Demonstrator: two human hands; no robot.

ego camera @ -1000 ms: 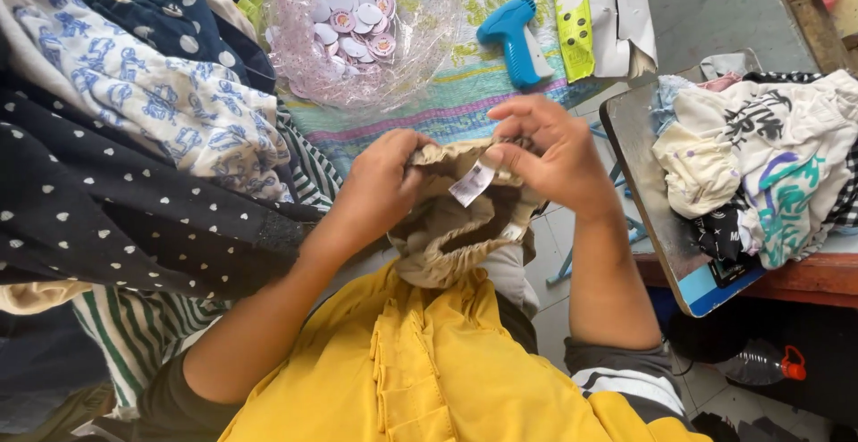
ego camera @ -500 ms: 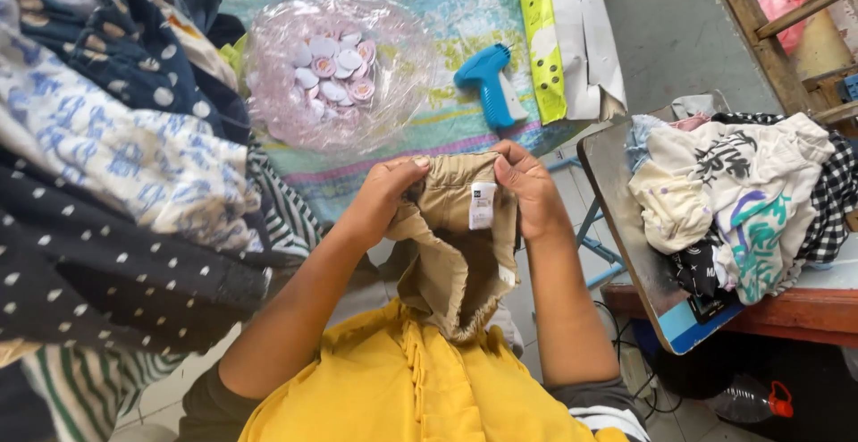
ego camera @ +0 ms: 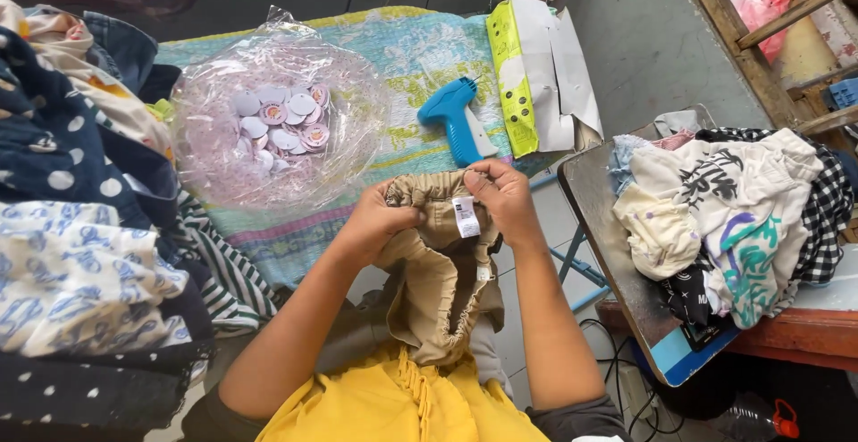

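Both of my hands hold up a small tan garment [ego camera: 444,286] by its gathered elastic waistband. My left hand [ego camera: 382,220] pinches the waistband's left side. At the right side my right hand [ego camera: 500,193] grips the band, just above a white sewn-in label [ego camera: 466,217] that faces me. The garment hangs down over my lap and a yellow cloth [ego camera: 393,404]. A blue tagging gun [ego camera: 457,117] lies on the patterned table cover just beyond my hands.
A clear plastic bag of round paper tags [ego camera: 279,122] sits on the cover at the left. Piled printed and polka-dot clothes [ego camera: 76,227] fill the far left. A yellow-and-white carton [ego camera: 536,71] stands behind the gun. More folded clothes [ego camera: 724,214] lie on a board at the right.
My hands have shifted along the waistband, spreading it flatter and turning the label upright toward me. The view has tilted up, showing more of the table.
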